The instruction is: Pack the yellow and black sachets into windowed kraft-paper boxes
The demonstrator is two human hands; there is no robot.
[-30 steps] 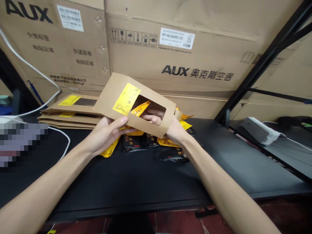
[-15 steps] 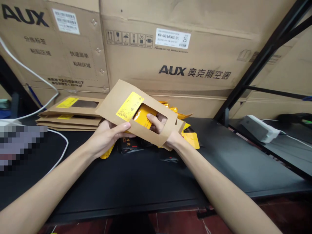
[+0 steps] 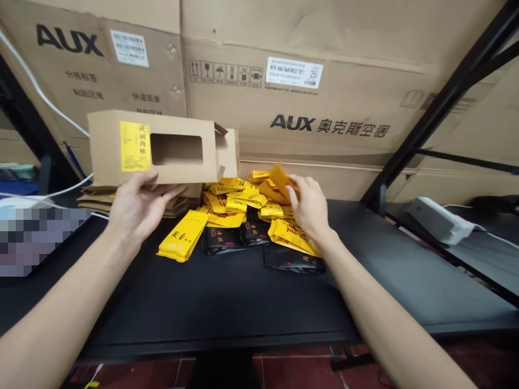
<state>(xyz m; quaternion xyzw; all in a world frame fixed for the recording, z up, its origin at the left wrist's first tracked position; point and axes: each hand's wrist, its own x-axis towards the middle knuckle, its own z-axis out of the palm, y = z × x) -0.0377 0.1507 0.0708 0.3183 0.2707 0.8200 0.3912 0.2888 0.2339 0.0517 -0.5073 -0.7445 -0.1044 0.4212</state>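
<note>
My left hand (image 3: 140, 208) is closed on the lower edge of a brown kraft-paper box (image 3: 107, 151), thumb in front and fingers beneath. The box has a yellow label (image 3: 135, 147) and a cut-out window with only brown cardboard showing inside. Its flap end, on the right, stands open. Over the right side of a heap of yellow packets (image 3: 227, 202), my right hand (image 3: 310, 205) pinches an orange-yellow packet (image 3: 279, 179), partly covered by the fingers. Black packets (image 3: 223, 239) lie at the front of the heap. One yellow packet (image 3: 184, 236) rests apart at front left.
Flattened kraft boxes (image 3: 95, 201) are stacked behind my left hand on the black table (image 3: 219, 302). Large AUX cartons (image 3: 344, 70) form the back wall. A white cable (image 3: 44, 84) hangs at left. A black metal frame (image 3: 430, 113) and a white device (image 3: 436, 219) are at right.
My right hand has come out of the box and moved to the packet heap, taking hold of a packet there. The box has moved left and turned level; no yellow packet shows through its window now.
</note>
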